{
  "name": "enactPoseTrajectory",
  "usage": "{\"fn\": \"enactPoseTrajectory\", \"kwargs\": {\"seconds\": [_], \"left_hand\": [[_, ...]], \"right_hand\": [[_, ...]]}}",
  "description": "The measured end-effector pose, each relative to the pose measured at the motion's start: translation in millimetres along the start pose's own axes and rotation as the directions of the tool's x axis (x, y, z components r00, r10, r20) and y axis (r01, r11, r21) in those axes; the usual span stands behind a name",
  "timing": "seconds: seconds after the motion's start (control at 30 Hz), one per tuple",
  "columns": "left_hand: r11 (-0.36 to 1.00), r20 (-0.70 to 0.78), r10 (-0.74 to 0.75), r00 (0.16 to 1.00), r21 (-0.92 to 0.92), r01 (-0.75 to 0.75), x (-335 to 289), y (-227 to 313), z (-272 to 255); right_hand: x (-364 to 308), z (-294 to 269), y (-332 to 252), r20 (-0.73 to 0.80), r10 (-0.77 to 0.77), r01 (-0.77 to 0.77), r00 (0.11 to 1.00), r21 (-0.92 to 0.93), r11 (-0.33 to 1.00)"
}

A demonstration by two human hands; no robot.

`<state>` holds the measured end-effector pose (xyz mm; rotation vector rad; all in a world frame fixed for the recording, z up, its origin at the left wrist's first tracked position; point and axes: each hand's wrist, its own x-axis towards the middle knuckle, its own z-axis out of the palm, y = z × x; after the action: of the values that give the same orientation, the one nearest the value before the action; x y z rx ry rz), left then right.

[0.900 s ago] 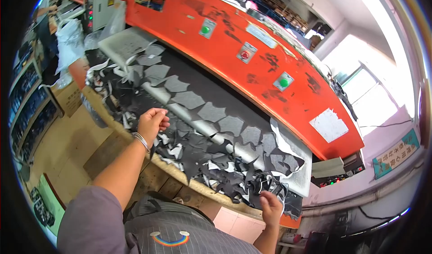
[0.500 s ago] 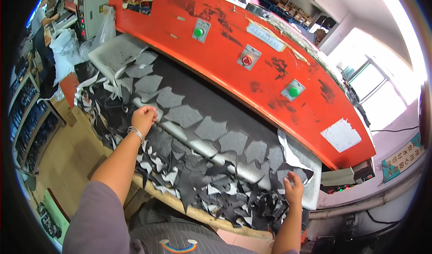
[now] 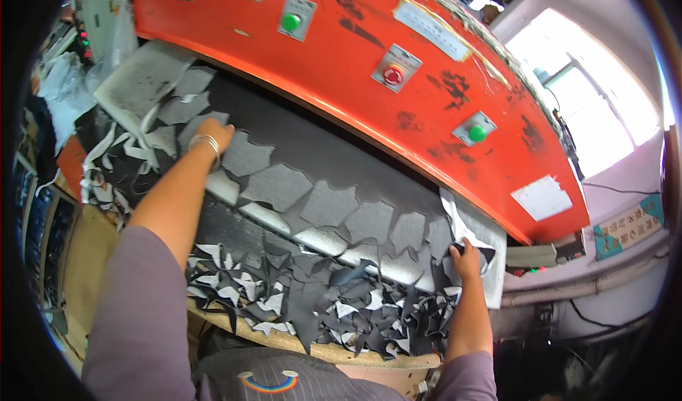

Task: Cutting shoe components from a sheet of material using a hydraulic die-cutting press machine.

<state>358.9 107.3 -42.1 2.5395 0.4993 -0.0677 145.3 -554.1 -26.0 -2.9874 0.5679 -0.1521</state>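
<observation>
Dark sheet (image 3: 320,151) lies beyond heaped scraps (image 3: 305,303), right hand (image 3: 466,260) pinching its edge, left hand (image 3: 215,133) unclear in grip

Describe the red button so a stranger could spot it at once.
Find the big orange machine across the upper picture. Along its front, between the left green button and right green button, sits the red button. Of the three, only it is red.
</observation>
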Motion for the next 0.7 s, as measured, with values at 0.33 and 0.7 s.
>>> {"fn": "enactPoseTrajectory", "kwargs": {"seconds": [0.33,0.7], "left_hand": [[0.989,-0.106,0.014,0.994,0.148,0.002,-13,47,9],[0.982,-0.161,0.005,0.987,0.188,0.026,-26,41,15]], "right_hand": [[15,-9,-5,0.032,-0.015,0.014,0.999,0.029,0.999],[33,2,-33,0.116,0.029,-0.015,0.993,-0.114,0.993]]}}
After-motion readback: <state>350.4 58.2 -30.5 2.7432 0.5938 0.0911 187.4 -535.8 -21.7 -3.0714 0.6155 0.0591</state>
